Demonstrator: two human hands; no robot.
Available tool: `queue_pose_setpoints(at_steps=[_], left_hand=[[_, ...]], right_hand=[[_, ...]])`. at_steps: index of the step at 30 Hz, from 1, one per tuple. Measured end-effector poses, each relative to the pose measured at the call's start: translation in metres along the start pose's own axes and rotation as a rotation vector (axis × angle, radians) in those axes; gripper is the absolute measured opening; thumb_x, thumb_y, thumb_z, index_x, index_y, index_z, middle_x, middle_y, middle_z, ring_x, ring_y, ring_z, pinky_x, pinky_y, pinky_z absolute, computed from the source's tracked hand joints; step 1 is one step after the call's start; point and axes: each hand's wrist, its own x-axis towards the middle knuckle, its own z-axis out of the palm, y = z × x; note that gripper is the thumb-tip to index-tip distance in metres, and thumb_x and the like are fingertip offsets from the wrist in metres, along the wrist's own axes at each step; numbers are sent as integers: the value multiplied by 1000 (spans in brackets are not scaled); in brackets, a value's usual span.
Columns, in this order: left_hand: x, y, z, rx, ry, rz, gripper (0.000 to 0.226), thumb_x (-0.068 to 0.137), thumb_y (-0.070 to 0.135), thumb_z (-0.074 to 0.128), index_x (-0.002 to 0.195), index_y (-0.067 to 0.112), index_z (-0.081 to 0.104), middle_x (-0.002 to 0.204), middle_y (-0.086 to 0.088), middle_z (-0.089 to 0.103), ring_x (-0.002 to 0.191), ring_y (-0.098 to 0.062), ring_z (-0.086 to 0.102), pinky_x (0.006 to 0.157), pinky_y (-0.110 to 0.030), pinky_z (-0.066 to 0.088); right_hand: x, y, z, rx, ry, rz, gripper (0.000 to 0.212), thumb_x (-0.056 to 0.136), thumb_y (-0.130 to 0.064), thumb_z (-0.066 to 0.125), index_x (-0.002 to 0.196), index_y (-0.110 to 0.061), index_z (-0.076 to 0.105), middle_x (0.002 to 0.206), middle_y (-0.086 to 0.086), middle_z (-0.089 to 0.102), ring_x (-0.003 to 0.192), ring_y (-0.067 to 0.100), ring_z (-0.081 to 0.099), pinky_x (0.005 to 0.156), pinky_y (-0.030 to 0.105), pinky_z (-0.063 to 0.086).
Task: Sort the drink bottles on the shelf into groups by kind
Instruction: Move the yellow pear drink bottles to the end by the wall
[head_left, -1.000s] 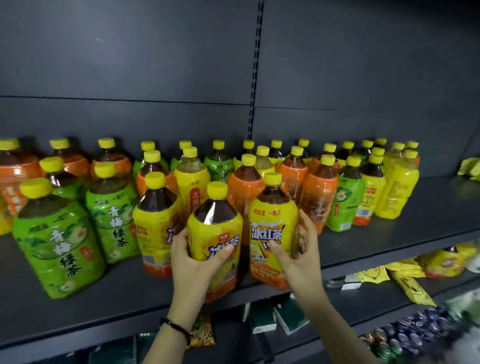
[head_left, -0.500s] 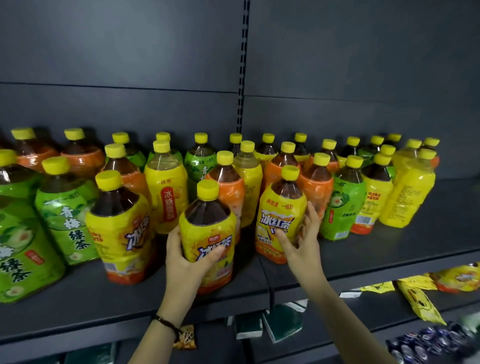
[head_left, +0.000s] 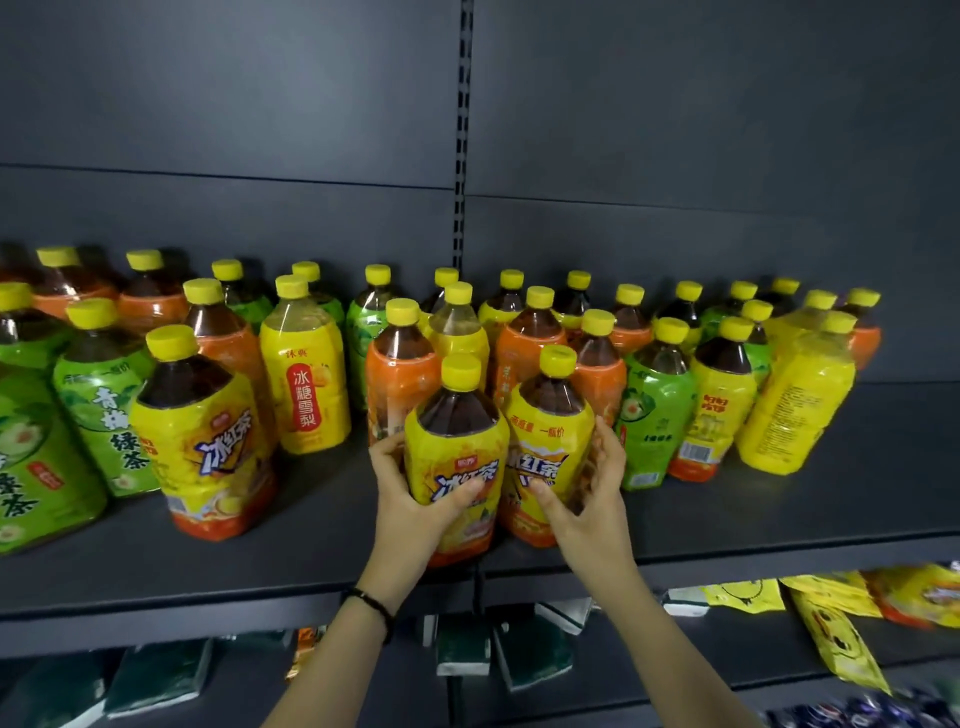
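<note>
- The shelf (head_left: 779, 525) spans mid-frame, crowded with capped green, orange and yellow bottles (head_left: 306, 374), kinds mixed.
- Lower centre, touching: front iced-tea bottle (head_left: 457, 441) and second iced-tea bottle (head_left: 550, 421), dark tea inside, near the edge.
- My left hand (head_left: 415, 499) wraps the front one; my right hand (head_left: 592, 493) curls round the second.
- Risk, I reckon: sliding both together tips one off.

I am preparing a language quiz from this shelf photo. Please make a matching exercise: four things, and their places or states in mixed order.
1 left hand
2 right hand
3 pear drink bottle
4 black wristband

A grips the rear iced tea bottle
B stands untouched, further left
C circles the left wrist
D grips the front iced tea bottle

Pairs: 1-D, 2-A, 3-B, 4-C
</note>
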Motion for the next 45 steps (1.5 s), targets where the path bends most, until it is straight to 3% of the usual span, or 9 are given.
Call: queue_pose_setpoints(at_steps=[7, 13, 18, 23, 27, 30, 37, 40, 45], left_hand=[[12, -5, 31, 10, 21, 34, 76, 52, 52, 81, 111, 59, 33, 128, 9, 47, 119, -10, 54, 95, -33, 50], [16, -6, 63, 78, 49, -22, 76, 52, 58, 78, 113, 42, 35, 126, 1, 44, 124, -22, 47, 98, -42, 47], [6, -8, 80, 207, 83, -53, 114, 48, 68, 70, 144, 29, 21, 139, 4, 31, 134, -17, 26, 113, -43, 28], [-12, -10, 93, 290, 13, -60, 147, 34, 67, 77, 150, 38, -9, 156, 4, 9, 144, -17, 8, 114, -45, 15], [-9, -10, 100, 317, 63, -65, 155, 34, 50, 92, 151, 32, -7, 157, -2, 10, 143, -23, 10, 116, -50, 14], [-9, -14, 101, 328, 103, -45, 142, 44, 38, 87, 151, 31, -5, 156, -3, 13, 143, -24, 12, 116, -53, 17], [-10, -11, 106, 336, 106, -41, 155, 33, 53, 92, 152, 28, -5, 154, -1, 14, 143, -20, 12, 114, -49, 14], [-11, -12, 104, 303, 113, -32, 157, 23, 79, 74, 151, 32, -5, 142, 12, 14, 139, -13, 12, 112, -45, 15], [-5, -15, 104, 311, 111, -39, 153, 27, 83, 71, 150, 36, -6, 150, 9, 12, 144, -19, 11, 116, -55, 15]], right_hand=[[-11, 2, -44, 14, -35, 41, 84, 78, -31, 68, 137, -53, 12, 137, -31, 34, 122, -16, 42, 92, 7, 42], [-15, 6, -60, -27, -41, 93, 91, 74, -48, 71, 144, -54, 11, 147, -18, 36, 132, -3, 38, 106, 28, 42], [-10, 12, -80, -162, -9, 103, 94, 63, -66, 73, 142, -53, 23, 146, -13, 39, 133, 7, 40, 107, 39, 42], [-3, 15, -98, -99, -92, 105, 76, 71, -55, 69, 138, -48, 33, 141, -15, 44, 124, -3, 46, 96, 18, 44], [29, 28, -147, 54, 355, 216, 47, 80, -37, 71, 122, -26, 52, 120, -1, 60, 111, 13, 59, 93, 30, 51], [65, 45, -193, -109, 655, 298, 70, 76, -36, 78, 132, -15, 43, 128, 7, 50, 118, 24, 51, 100, 44, 46], [125, 72, -227, -208, 618, 380, 110, 65, -37, 86, 149, -17, 17, 149, 11, 32, 137, 33, 32, 110, 50, 31], [136, 76, -230, -190, 653, 371, 102, 64, -36, 87, 144, -17, 25, 144, 8, 41, 132, 31, 41, 105, 45, 38], [120, 77, -233, -279, 632, 335, 88, 69, -45, 82, 137, -19, 33, 135, 8, 52, 122, 33, 51, 97, 44, 44]])
